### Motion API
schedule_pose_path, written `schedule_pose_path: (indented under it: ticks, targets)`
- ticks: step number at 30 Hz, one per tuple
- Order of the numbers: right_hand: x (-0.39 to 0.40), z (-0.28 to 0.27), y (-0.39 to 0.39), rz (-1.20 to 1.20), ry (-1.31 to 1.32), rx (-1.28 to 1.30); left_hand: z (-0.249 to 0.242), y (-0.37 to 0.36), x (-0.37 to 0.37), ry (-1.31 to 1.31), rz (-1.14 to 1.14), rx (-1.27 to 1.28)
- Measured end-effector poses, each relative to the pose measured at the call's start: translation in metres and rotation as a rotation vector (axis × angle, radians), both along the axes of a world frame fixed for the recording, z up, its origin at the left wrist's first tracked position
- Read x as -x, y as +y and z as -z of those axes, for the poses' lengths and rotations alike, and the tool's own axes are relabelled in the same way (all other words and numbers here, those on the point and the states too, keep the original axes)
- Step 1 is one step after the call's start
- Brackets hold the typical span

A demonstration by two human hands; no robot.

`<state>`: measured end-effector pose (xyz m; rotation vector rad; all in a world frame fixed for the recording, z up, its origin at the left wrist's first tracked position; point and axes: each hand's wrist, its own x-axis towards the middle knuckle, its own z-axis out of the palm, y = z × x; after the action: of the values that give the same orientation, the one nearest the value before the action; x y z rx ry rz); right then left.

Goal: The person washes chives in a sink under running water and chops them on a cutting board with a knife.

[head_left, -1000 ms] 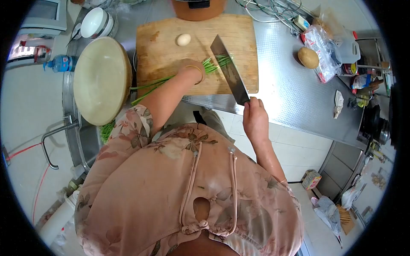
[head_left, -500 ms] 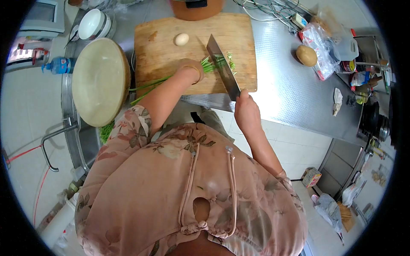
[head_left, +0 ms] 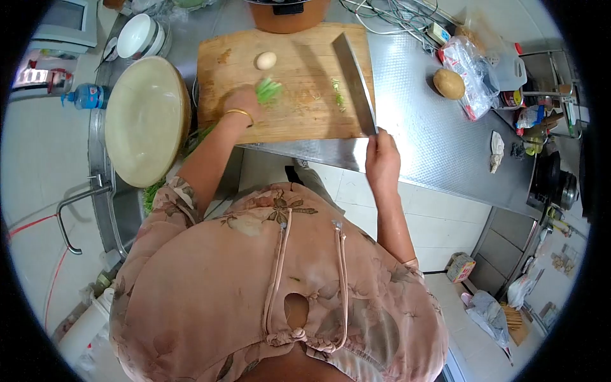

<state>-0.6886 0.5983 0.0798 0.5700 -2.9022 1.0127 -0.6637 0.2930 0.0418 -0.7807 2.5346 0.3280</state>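
Observation:
My left hand (head_left: 242, 102) is closed around a bunch of green stalks (head_left: 268, 90), low over the left half of the wooden cutting board (head_left: 299, 48). The bunch is blurred by motion, and its long tails trail off the board's near left side. In my right hand (head_left: 382, 162) is the handle of a cleaver (head_left: 356, 83); its blade points away from me over the board's right edge. Small chopped green pieces (head_left: 338, 95) lie in a short row left of the blade. An egg (head_left: 266, 61) rests on the board beyond my left hand.
Left of the board stands a large cream basin (head_left: 143, 121), with more greens (head_left: 150, 196) below it by the sink. A brown pot (head_left: 289, 16) is behind the board. On the steel counter to the right are a potato (head_left: 449, 84), plastic bags (head_left: 468, 70) and cables (head_left: 401, 25).
My left hand has drawn the stalks leftward, away from the blade. The cleaver has moved right toward the board's edge, leaving the chopped pieces behind.

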Motion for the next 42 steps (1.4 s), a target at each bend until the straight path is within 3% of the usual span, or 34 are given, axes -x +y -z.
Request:
schedule_pose_path:
  ticks: [4, 9, 13, 16, 18, 21, 27, 32, 36, 42]
  targets:
    - [0.028, -0.004, 0.014, 0.051, 0.096, -0.246, 0.012, -0.034, -0.006, 0.086, -0.085, 0.119]
    - [0.045, 0.014, 0.025, 0.021, 0.092, -0.154, 0.010, -0.051, -0.003, 0.246, -0.134, 0.064]
    - [0.053, 0.023, 0.050, 0.183, -0.548, 0.223, -0.003, -0.032, -0.009, 0.345, -0.098, 0.237]
    - [0.043, 0.030, 0.063, 0.263, -0.828, 0.516, -0.001, -0.004, -0.012, 0.606, 0.127, 0.441]
    - [0.033, 0.042, 0.068, 0.276, -0.872, 0.603, 0.007, 0.025, -0.004, 0.722, 0.346, 0.069]
    - [0.019, 0.070, 0.072, 0.313, -0.918, 0.623, 0.048, 0.070, 0.020, 0.717, 0.381, -0.065]
    - [-0.004, 0.090, 0.025, 0.326, -1.019, 0.718, 0.067, 0.113, 0.053, 0.670, 0.195, 0.083]
    - [-0.022, 0.098, -0.015, 0.203, -1.126, 0.749, 0.065, 0.106, 0.038, 0.750, 0.292, -0.090]
    - [-0.039, 0.077, -0.031, 0.069, -1.074, 0.686, 0.050, 0.109, 0.004, 0.914, 0.173, -0.254]
    - [-0.079, 0.008, -0.037, -0.179, -1.061, 0.419, 0.007, 0.099, -0.089, 1.096, 0.019, -0.243]
